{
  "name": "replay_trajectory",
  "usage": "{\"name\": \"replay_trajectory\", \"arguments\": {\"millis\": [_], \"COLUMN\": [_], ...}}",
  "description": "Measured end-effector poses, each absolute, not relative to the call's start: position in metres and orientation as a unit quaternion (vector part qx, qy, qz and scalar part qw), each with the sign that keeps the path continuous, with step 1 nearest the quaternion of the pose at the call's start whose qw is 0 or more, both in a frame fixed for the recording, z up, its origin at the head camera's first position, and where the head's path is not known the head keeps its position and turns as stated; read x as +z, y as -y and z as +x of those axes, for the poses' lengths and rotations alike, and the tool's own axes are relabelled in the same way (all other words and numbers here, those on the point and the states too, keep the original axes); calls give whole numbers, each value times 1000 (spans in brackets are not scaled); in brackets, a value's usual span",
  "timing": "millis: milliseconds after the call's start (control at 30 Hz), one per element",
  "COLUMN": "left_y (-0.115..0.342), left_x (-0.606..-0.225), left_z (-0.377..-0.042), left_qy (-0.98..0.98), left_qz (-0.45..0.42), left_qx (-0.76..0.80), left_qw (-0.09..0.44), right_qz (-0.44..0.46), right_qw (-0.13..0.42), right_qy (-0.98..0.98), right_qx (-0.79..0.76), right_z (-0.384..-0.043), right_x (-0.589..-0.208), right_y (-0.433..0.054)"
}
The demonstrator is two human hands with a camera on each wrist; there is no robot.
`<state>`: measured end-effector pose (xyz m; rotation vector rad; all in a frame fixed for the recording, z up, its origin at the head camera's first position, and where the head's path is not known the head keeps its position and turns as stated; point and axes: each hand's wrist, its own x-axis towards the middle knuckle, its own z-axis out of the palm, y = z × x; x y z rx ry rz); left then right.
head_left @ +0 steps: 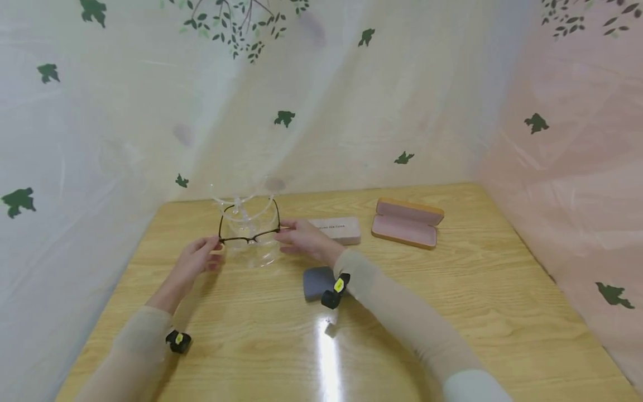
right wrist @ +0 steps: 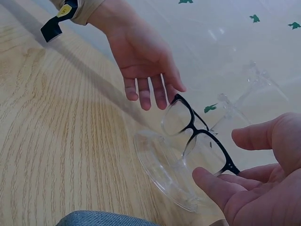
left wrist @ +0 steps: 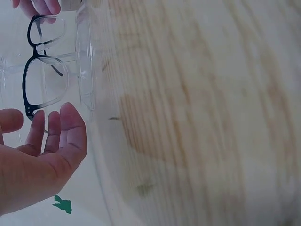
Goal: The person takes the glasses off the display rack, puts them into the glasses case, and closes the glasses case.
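A pair of dark-rimmed eyeglasses (head_left: 250,239) sits at a clear plastic glasses stand (right wrist: 155,165), its temples reaching back among the see-through tiers. My left hand (head_left: 193,259) is at the glasses' left hinge. In the left wrist view its fingertips touch or nearly touch the frame, with the thumb well apart. My right hand (head_left: 308,240) is at the opposite hinge. Its fingers (right wrist: 211,186) lie beside and under that corner in the right wrist view, while the thumb stands away from the frame. Neither hand visibly pinches the glasses.
Behind my right hand lies a pale box with printed lettering (head_left: 346,229). Farther right is an open glasses case (head_left: 404,229) with a pink lining. A grey-blue square item (head_left: 315,283) rests under my right wrist. Patterned sheeting (head_left: 341,111) hangs behind the wooden table.
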<state>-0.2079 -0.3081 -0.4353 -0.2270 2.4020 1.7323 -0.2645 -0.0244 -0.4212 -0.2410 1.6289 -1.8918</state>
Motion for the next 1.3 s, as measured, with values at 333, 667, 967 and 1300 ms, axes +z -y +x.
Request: {"name": "replay_trajectory", "arguments": {"millis": [333,667,967,1300], "left_y": [308,302,287,252], "left_x": [-428,-411,-410,-408], "left_z": [-203,-194,-169,-153], "left_qy": [-817,-819,-795,-779], "left_qz": [-64,-25,34,97], "left_qx": [567,564,576,569], "left_qw": [81,101,189,246], "right_qz": [-86,-91,-138,-173], "right_qw": [313,286,280,290], "right_qy": [-620,-636,-694,-707], "right_qx": [-714,-711,-648,-621], "right_z": [-265,-263,-260,-256], "right_x": [-418,-409,-404,-401], "right_y": [24,15,-13,-50]}}
